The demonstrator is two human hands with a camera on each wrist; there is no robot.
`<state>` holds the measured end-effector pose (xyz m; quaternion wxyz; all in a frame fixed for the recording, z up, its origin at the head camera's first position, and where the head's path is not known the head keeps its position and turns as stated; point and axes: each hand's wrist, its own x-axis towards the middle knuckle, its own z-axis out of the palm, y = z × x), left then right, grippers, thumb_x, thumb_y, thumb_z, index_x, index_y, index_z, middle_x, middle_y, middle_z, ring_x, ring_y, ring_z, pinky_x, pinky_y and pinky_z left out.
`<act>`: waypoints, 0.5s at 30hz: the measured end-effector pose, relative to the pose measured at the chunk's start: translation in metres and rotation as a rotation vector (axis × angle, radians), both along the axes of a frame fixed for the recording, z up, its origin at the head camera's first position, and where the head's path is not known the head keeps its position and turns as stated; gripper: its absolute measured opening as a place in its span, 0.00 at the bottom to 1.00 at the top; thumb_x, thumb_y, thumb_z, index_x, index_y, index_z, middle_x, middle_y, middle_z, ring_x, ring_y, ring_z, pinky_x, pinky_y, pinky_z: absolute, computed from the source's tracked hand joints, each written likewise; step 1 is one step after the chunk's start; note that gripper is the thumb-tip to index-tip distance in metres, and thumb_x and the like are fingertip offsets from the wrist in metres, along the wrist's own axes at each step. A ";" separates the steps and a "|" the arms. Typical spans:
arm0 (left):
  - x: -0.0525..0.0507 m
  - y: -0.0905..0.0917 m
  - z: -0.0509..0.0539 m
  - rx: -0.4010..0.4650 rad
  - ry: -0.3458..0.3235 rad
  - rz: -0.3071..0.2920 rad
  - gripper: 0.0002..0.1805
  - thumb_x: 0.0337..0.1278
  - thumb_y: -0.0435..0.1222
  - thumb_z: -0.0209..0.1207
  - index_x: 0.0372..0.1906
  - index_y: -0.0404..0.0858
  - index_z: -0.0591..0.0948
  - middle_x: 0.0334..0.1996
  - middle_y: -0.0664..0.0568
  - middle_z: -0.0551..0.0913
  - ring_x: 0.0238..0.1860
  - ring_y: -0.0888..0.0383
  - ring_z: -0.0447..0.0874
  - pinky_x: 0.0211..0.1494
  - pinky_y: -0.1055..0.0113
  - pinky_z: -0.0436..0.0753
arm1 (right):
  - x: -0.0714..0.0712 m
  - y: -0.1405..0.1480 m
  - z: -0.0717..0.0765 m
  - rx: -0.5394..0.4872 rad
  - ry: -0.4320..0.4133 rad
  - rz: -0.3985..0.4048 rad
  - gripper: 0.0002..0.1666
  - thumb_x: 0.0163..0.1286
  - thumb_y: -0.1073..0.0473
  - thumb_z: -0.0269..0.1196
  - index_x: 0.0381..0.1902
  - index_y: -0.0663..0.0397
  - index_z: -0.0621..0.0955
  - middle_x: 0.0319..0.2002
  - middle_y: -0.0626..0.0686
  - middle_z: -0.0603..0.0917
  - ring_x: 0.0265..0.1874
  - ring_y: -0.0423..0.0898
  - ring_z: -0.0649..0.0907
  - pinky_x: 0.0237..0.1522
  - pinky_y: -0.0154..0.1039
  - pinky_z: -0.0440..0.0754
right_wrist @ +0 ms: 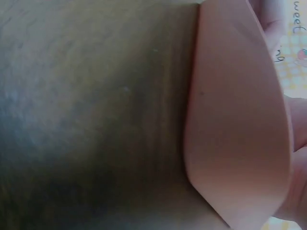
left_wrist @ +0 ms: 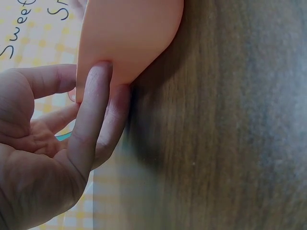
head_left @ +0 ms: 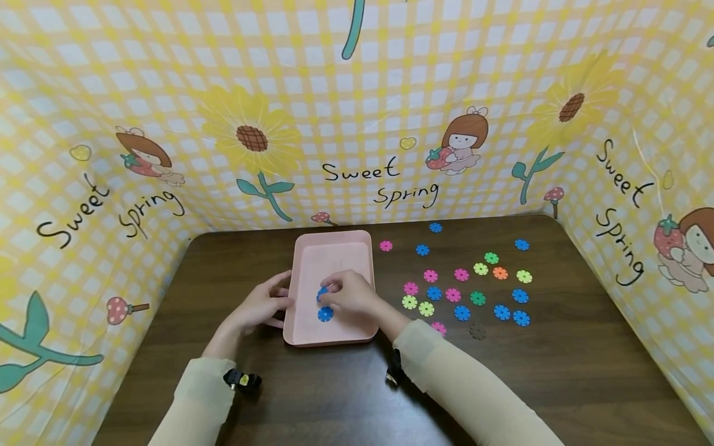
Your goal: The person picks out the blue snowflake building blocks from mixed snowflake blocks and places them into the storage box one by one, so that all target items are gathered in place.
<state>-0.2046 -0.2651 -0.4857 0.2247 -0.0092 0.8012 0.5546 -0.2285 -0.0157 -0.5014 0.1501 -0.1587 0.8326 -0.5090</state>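
A pink tray (head_left: 301, 331) lies on the dark wooden table, and its outer wall (left_wrist: 129, 28) shows in the left wrist view. My left hand (head_left: 259, 308) grips the tray's left edge, with some fingers (left_wrist: 91, 110) against the outside wall and a digit at the rim. Inside the tray, my right hand (head_left: 354, 294) pinches a blue notched disc (head_left: 321, 293) between thumb and fingers. Just below it, another blue disc (head_left: 325, 314) lies flat on the tray floor. In the right wrist view the tray wall (right_wrist: 235, 120) hides the fingertips and discs.
Right of the tray lie several scattered discs: blue (head_left: 462, 313), pink (head_left: 453, 295), yellow-green (head_left: 426, 309), green (head_left: 477, 298), one orange (head_left: 500, 273) and one dark (head_left: 477, 331). A yellow checked cloth (head_left: 346, 93) stands around the table's back and sides.
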 end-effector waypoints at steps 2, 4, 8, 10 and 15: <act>0.000 0.000 0.000 0.004 -0.002 -0.003 0.41 0.73 0.32 0.59 0.84 0.44 0.55 0.63 0.30 0.72 0.51 0.43 0.85 0.40 0.47 0.90 | 0.001 -0.002 -0.003 0.040 0.015 -0.010 0.16 0.66 0.55 0.74 0.50 0.55 0.89 0.31 0.44 0.86 0.32 0.41 0.83 0.35 0.34 0.81; 0.000 0.000 -0.001 0.003 -0.004 0.000 0.40 0.73 0.32 0.59 0.83 0.44 0.56 0.63 0.30 0.72 0.50 0.43 0.85 0.40 0.47 0.90 | 0.001 -0.003 -0.004 0.085 0.034 -0.024 0.16 0.66 0.55 0.74 0.49 0.55 0.89 0.30 0.43 0.85 0.33 0.40 0.82 0.36 0.34 0.80; -0.001 0.000 -0.001 -0.002 -0.007 0.000 0.40 0.73 0.33 0.59 0.83 0.45 0.56 0.63 0.30 0.72 0.50 0.43 0.84 0.40 0.48 0.90 | 0.002 -0.004 -0.004 0.157 0.062 -0.045 0.16 0.66 0.54 0.74 0.49 0.53 0.89 0.31 0.42 0.84 0.33 0.38 0.81 0.38 0.34 0.79; -0.001 0.000 -0.001 -0.003 -0.007 -0.002 0.40 0.73 0.33 0.59 0.84 0.45 0.56 0.63 0.30 0.72 0.50 0.43 0.84 0.40 0.48 0.90 | 0.002 -0.004 -0.003 0.186 0.080 -0.050 0.16 0.67 0.53 0.74 0.49 0.53 0.89 0.30 0.42 0.84 0.33 0.39 0.81 0.37 0.34 0.79; 0.000 0.000 -0.001 0.001 -0.009 0.005 0.40 0.72 0.32 0.59 0.84 0.45 0.56 0.64 0.30 0.71 0.51 0.43 0.84 0.40 0.47 0.90 | 0.003 -0.004 0.000 0.251 0.134 -0.045 0.15 0.68 0.52 0.72 0.49 0.52 0.88 0.29 0.44 0.82 0.31 0.41 0.79 0.35 0.36 0.78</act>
